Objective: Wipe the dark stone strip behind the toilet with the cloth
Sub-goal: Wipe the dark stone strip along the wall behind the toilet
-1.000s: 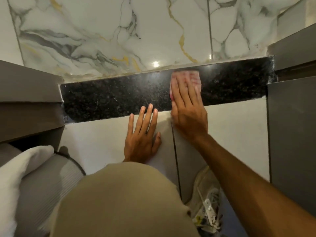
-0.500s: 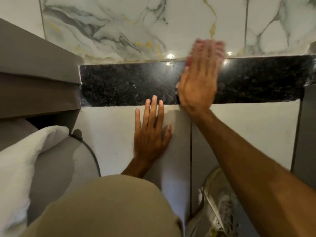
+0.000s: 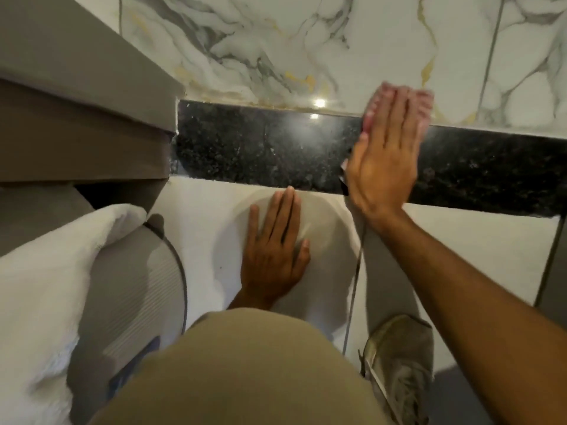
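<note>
Two flat hands — right hand (image 3: 383,157) presses cloth (image 3: 369,118) on strip (image 3: 260,148), far edge; left hand (image 3: 273,256) rests below. Strip runs left-right.

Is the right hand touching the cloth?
Touching. The head view shows the right hand pressed flat on the pink cloth, which peeks out around it.

The dark stone strip (image 3: 260,148) runs between the marbled wall (image 3: 276,41) and the white floor tiles (image 3: 460,240). A pinkish cloth (image 3: 369,118) lies at its far edge, pressed under the flat right hand (image 3: 383,167). The left hand (image 3: 273,250) lies flat on the white tiles, fingertips at the strip's edge.
</note>
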